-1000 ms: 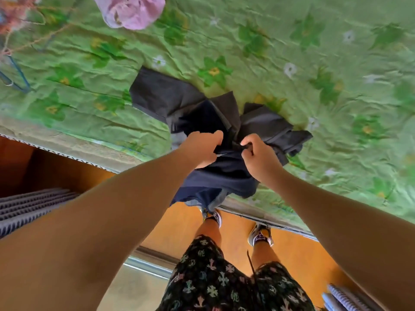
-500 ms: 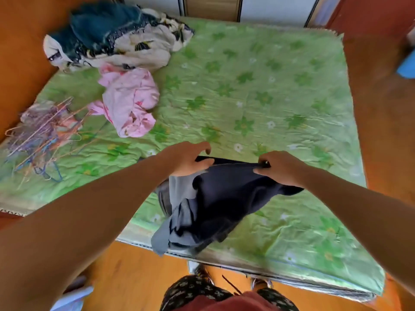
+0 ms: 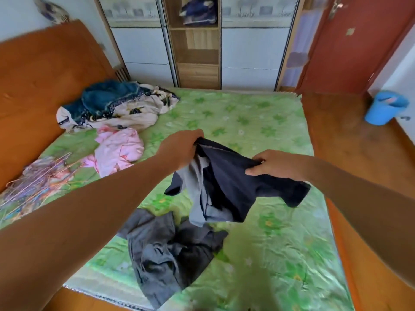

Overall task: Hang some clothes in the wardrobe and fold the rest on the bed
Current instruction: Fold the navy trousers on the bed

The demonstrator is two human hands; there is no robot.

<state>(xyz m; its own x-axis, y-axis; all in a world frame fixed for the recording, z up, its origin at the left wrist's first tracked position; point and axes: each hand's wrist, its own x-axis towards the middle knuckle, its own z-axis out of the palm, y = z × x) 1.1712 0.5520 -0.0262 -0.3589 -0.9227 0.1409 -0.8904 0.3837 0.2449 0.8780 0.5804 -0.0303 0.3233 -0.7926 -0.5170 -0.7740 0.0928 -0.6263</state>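
A dark navy garment (image 3: pixel 226 187) with a grey inner side hangs in the air above the bed (image 3: pixel 265 122). My left hand (image 3: pixel 179 149) grips its top left edge and my right hand (image 3: pixel 276 164) pinches its top right edge. Below it a dark grey garment (image 3: pixel 166 250) lies crumpled on the green flowered sheet near the front edge. A pink garment (image 3: pixel 119 151) lies at the left, and behind it a pile of teal and cream clothes (image 3: pixel 112 108). Wire hangers (image 3: pixel 38 182) lie in a heap at the far left. The wardrobe (image 3: pixel 197 41) stands beyond the bed.
An orange headboard (image 3: pixel 45 81) runs along the bed's left side. A red door (image 3: pixel 350 46) stands at the back right, with a blue bucket (image 3: pixel 384 107) on the wooden floor (image 3: pixel 350 142) beside it. Folded dark cloth (image 3: pixel 198 11) sits on an open wardrobe shelf.
Both hands lifted the navy garment up off the bed and spread it apart. My view rose from the bed's edge to the whole room, and the grey garment came into view below.
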